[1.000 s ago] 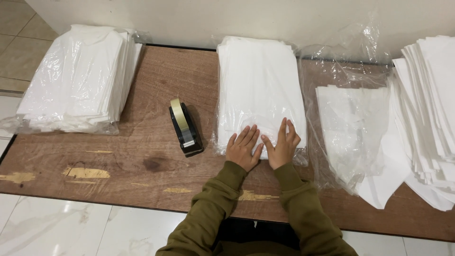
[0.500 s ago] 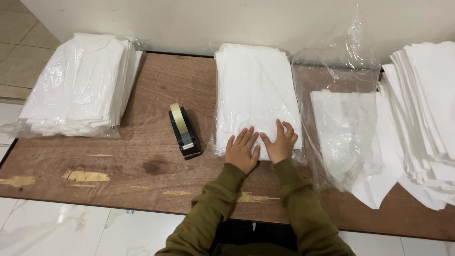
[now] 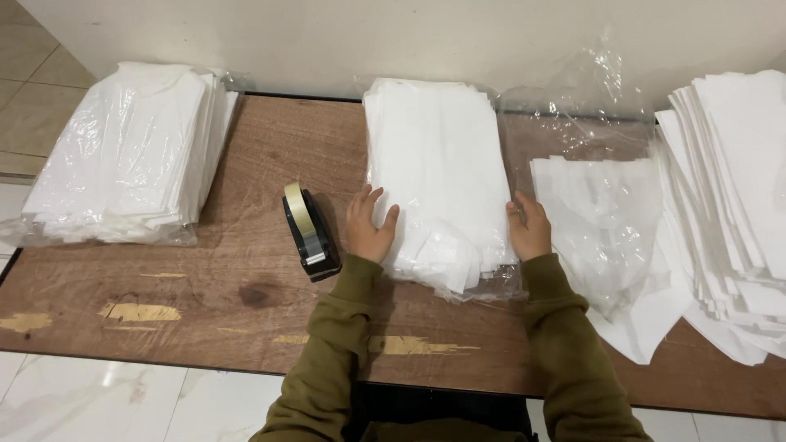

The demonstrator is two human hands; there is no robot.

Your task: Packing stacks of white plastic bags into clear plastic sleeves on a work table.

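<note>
— Worn brown wood made up the bench (image 3: 205,278), with a pale wall behind it and light floor tiles past its near edge. What were the hands on?

— Both were on the middle stack of white sheets in a clear bag (image 3: 438,164). The left hand (image 3: 368,225) lay flat on the stack's left edge, fingers spread and loose, gripping nothing. The right hand (image 3: 530,229) pressed against the stack's right edge, fingers partly curled; whether it pinched the plastic I could not tell.

— And the arms?

— Both olive-green sleeves came up from the near edge of the bench, forearms roughly parallel, one on each side of the stack.

— How did the stack lie?

— Its long axis ran from the person toward the wall, its far end almost at the wall.

— What sat around it?

— A black tape dispenser (image 3: 309,233) stood just left of the stack, beside the left hand. Further left lay another bagged pile of white sheets (image 3: 123,155). Right of the stack lay a loose white sheet under crumpled plastic (image 3: 598,205), then a fanned pile of unbagged sheets (image 3: 729,188).
</note>
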